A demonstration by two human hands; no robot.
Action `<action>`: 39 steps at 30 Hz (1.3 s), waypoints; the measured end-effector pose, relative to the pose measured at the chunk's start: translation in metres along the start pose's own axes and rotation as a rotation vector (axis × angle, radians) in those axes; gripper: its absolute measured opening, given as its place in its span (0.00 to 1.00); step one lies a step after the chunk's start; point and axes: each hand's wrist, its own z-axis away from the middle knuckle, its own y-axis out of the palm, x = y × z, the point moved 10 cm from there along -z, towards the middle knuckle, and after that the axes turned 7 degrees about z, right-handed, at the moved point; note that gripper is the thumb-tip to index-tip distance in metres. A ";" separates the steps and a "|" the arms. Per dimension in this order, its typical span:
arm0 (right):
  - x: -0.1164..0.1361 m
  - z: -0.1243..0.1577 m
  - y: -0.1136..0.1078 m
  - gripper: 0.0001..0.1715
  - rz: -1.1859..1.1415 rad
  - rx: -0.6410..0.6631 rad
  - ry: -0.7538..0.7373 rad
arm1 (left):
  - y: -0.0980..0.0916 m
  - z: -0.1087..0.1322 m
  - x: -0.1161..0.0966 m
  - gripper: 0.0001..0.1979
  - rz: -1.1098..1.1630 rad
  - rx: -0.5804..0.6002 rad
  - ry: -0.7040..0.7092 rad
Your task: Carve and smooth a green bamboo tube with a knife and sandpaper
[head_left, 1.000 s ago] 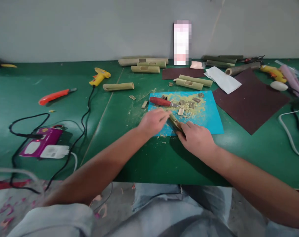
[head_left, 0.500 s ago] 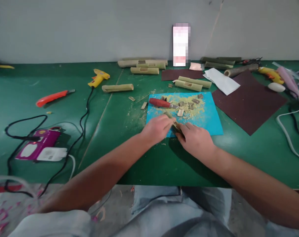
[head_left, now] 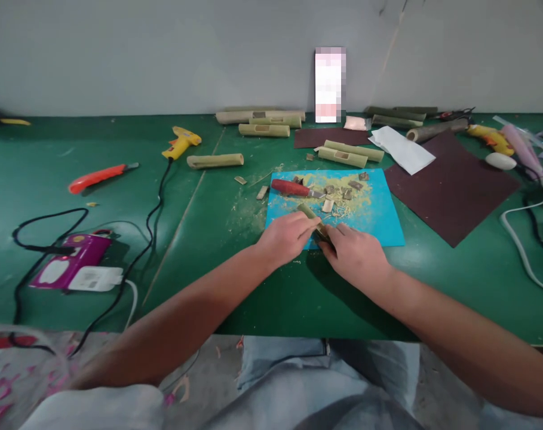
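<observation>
A short bamboo tube (head_left: 306, 210) slants over the front edge of a blue mat (head_left: 387, 221), its far end showing past my fingers. My right hand (head_left: 359, 257) is closed around the near part of the tube. My left hand (head_left: 284, 239) has its fingers pressed together on the tube's upper side, close to the right fingertips; whether a small piece sits under them is hidden. Just beyond, a red-handled carving knife (head_left: 291, 187) lies on the mat among bamboo chips (head_left: 328, 205) and pale shavings.
Cut bamboo tubes (head_left: 264, 130) lie at the back, more (head_left: 343, 156) behind the mat. Dark brown sheets (head_left: 454, 203) and white paper (head_left: 402, 149) are right. Leftward are a yellow glue gun (head_left: 181, 143), a red utility knife (head_left: 98, 178) and a purple power strip (head_left: 80, 254) with cords.
Both hands stay on the bamboo tube at nearly the same spot. The left fingers have shifted very slightly along it. The whole view has tilted a little.
</observation>
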 end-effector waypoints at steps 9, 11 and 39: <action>0.000 -0.001 -0.001 0.17 0.002 0.001 0.002 | -0.004 -0.001 0.005 0.15 -0.014 -0.008 -0.025; -0.001 0.000 -0.001 0.17 0.003 -0.006 0.012 | -0.007 -0.001 0.005 0.15 -0.041 -0.043 -0.020; -0.002 -0.001 -0.001 0.19 -0.019 -0.005 0.014 | -0.003 -0.003 0.005 0.15 -0.032 0.023 0.042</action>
